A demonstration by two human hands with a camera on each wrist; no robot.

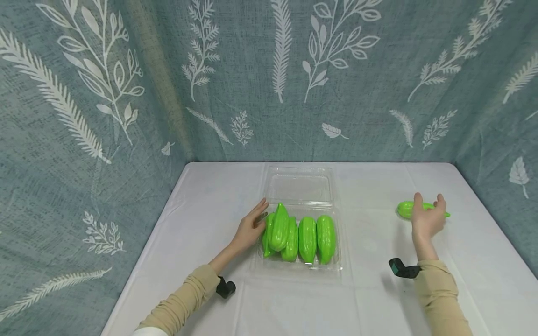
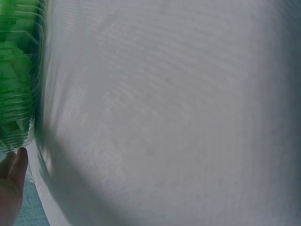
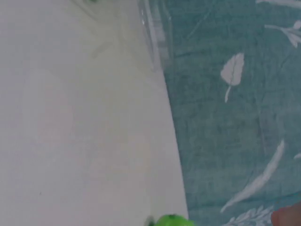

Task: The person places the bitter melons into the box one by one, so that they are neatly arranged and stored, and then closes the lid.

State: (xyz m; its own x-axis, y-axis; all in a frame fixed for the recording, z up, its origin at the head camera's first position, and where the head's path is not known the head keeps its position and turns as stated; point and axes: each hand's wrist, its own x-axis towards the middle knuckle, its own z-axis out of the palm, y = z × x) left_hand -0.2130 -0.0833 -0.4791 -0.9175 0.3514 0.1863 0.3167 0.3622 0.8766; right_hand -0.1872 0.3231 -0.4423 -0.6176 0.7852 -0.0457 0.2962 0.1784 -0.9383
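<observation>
A clear plastic clamshell box (image 1: 341,252) lies on the table, its lid (image 1: 300,186) folded back flat. Inside are several glossy green toy bitter melons (image 1: 307,238), one (image 1: 279,228) lying on top of others at the left. My left hand (image 1: 249,229) is at the box's left side, its fingers loosely extended along the wall; the left wrist view shows fingertips (image 2: 19,157) close to the ribbed wall. At the right, another bitter melon (image 1: 405,209) lies on its side, and my right hand (image 1: 428,221) is over it with fingers apart, partly hiding it. Whether they touch, I cannot tell.
White cloth (image 1: 370,289) covers the table. Blue-green curtains (image 1: 260,70) printed with white leaves hang behind and on both sides. Each wrist carries a small black camera, one (image 1: 226,288) at the left and one (image 1: 404,269) at the right.
</observation>
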